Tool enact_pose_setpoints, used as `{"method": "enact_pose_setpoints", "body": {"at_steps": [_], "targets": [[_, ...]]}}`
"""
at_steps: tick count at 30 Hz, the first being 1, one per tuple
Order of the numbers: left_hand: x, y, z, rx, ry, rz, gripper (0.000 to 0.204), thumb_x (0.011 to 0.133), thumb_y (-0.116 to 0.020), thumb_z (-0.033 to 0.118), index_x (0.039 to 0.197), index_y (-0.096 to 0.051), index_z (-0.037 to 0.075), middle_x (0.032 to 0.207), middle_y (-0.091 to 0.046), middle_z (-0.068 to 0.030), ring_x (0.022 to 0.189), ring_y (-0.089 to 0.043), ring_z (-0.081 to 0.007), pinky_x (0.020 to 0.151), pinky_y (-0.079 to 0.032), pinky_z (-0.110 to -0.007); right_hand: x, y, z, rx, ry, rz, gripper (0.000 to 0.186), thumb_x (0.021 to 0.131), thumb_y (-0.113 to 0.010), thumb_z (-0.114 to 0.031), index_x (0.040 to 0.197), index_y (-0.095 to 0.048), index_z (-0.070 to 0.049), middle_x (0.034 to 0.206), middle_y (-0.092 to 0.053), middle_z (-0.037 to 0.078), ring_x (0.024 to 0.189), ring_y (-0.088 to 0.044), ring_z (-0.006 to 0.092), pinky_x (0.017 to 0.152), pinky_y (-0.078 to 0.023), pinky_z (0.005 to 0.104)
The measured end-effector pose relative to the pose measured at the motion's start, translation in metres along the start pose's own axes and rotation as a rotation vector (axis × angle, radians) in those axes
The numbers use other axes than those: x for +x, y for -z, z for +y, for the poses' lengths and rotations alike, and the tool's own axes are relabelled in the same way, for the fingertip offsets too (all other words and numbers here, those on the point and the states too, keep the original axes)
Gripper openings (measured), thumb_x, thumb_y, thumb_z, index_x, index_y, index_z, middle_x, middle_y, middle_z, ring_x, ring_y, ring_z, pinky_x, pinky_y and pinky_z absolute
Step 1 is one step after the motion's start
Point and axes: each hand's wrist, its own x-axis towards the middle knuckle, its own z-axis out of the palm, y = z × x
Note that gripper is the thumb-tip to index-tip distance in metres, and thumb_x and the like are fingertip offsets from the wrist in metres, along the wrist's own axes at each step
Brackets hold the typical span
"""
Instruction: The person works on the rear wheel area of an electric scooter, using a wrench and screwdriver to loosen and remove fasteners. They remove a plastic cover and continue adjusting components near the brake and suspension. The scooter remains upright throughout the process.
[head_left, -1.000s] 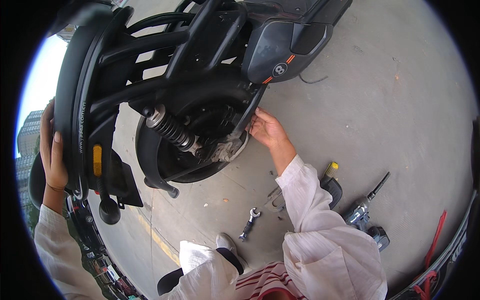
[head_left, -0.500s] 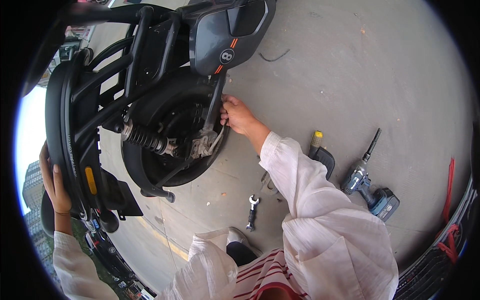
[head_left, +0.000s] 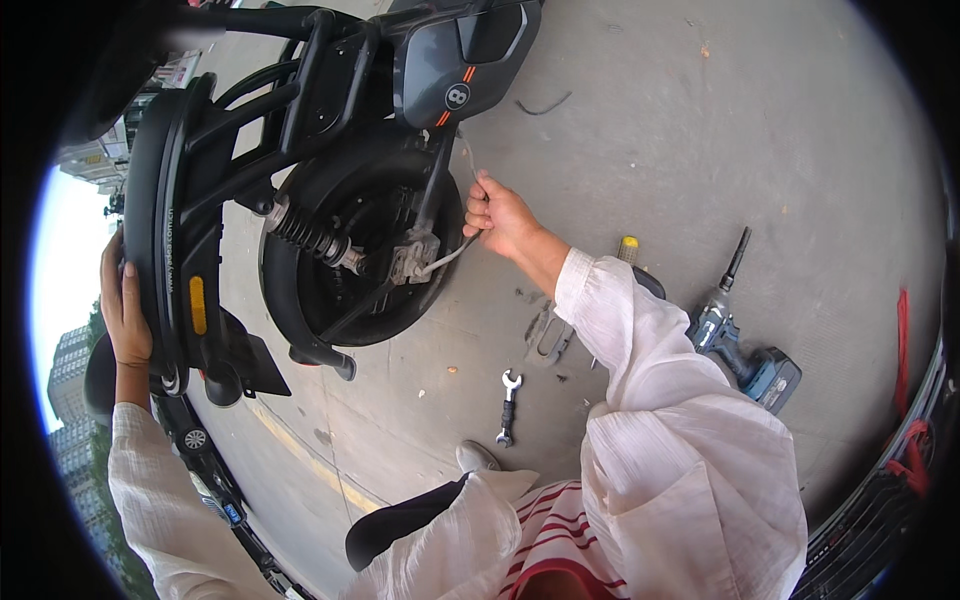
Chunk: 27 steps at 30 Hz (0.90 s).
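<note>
A dark grey electric scooter (head_left: 450, 75) stands at the upper left. Its rear wheel (head_left: 290, 300), coil-spring shock absorber (head_left: 305, 235) and axle bracket (head_left: 412, 260) show. From the bracket a thin grey cable (head_left: 446, 259) runs into my right hand (head_left: 503, 217), whose fingers are closed round it beside the tyre. Past my fist the cable goes on up towards the scooter's body. My left hand (head_left: 126, 312) lies stretched along the black padded part (head_left: 160, 200) at the scooter's rear, by an orange reflector (head_left: 197, 305); its fingertips are partly hidden.
A double-ended wrench (head_left: 508, 408) lies on the concrete before my shoe (head_left: 477, 457). Right of my sleeve lies a blue cordless impact wrench (head_left: 725, 345), near a yellow-ended tool (head_left: 628, 248). Metal parts (head_left: 550, 335) and a black strip (head_left: 545, 106) lie about. Parked cars (head_left: 200, 440) stand lower left.
My right hand has drawn away from the wheel to the right, and the cable now stands out from the tyre. My left hand stays on the rear part. The view has shifted slightly.
</note>
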Motion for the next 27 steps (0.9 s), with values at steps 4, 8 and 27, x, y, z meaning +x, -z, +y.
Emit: {"method": "enact_pose_setpoints", "body": {"at_steps": [4, 8, 27], "targets": [[0.005, -0.01, 0.016, -0.017, 0.0, 0.05, 0.062, 0.099, -0.041, 0.051, 0.145, -0.048, 0.009, 0.141, -0.053, -0.0177, 0.131, -0.051, -0.0321, 0.112, -0.038, -0.043, -0.015, -0.006, 0.005, 0.059, 0.031, 0.019, 0.037, 0.106, -0.041, -0.039, 0.077, -0.044, -0.017, 0.057, -0.027, -0.006, 0.048, -0.023, 0.0101, 0.059, -0.034, 0.0307], [0.006, -0.013, 0.018, -0.058, -0.013, 0.095, 0.063, 0.097, -0.044, 0.054, 0.142, -0.052, 0.011, 0.138, -0.056, -0.0172, 0.127, -0.055, -0.031, 0.11, -0.041, -0.04, -0.017, -0.002, 0.01, 0.005, 0.045, 0.121, 0.035, 0.107, -0.039, -0.034, 0.079, -0.043, -0.015, 0.058, -0.028, -0.006, 0.049, -0.022, 0.0107, 0.057, -0.034, 0.0306], [0.023, -0.028, 0.022, -0.014, -0.17, 0.071, 0.063, 0.095, -0.05, 0.051, 0.132, -0.055, 0.0, 0.125, -0.059, -0.024, 0.111, -0.059, -0.0368, 0.096, -0.045, -0.045, -0.049, -0.021, 0.074, -2.356, 1.128, 0.044, 0.046, 0.087, -0.065, -0.037, 0.051, -0.065, -0.008, 0.052, -0.061, 0.011, 0.055, -0.061, 0.03, 0.066, -0.044, 0.0391]]}}
